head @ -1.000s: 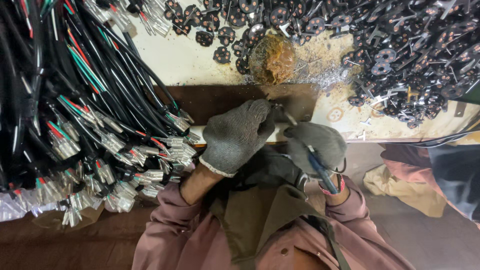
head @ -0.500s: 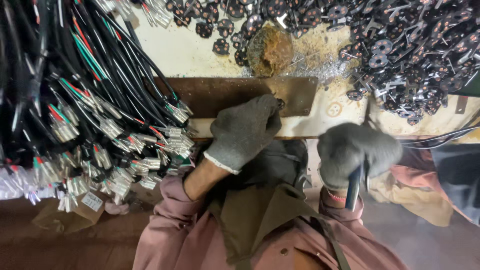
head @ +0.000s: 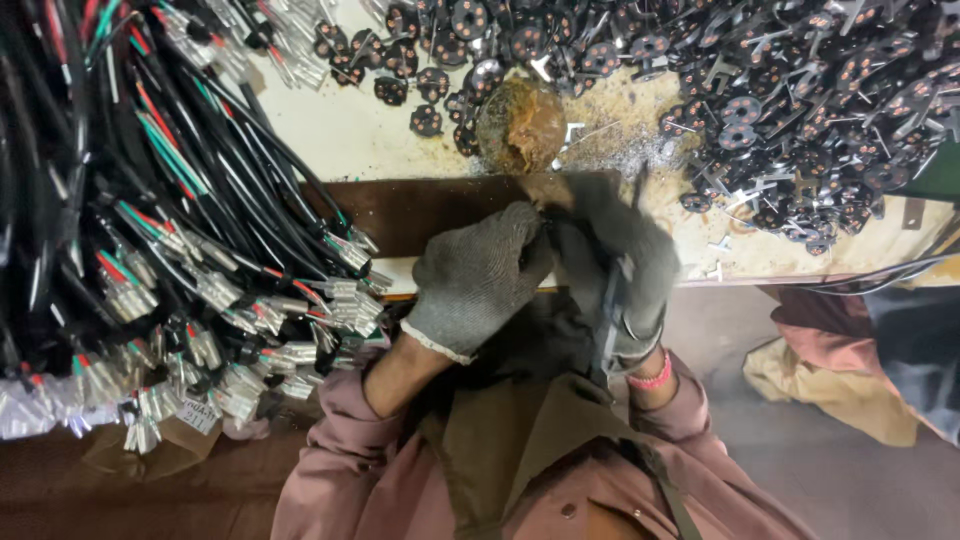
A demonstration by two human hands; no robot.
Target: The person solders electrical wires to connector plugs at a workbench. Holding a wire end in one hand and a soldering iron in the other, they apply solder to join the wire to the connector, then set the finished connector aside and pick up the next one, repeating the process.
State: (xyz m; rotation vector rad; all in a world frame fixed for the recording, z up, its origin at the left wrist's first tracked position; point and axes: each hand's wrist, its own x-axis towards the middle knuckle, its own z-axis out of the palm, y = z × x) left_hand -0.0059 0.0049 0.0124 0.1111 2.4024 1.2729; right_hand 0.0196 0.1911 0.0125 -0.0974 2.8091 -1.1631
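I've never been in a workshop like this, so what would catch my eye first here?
Probably the two grey-gloved hands meeting at the bench edge in the middle: the left hand and the blurred right hand, which grips a dark tool. On the left hangs a thick bundle of black cables with metal terminals. Along the top and right lies a heap of small black discs, with a rusty brown lump just above the hands.

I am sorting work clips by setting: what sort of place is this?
Probably a small electrical assembly workbench. Bundles of black cables with metal terminals hang at one side, a heap of small dark round parts with metal contacts covers the bench, and both gloved hands, left hand and right hand, work at its edge.
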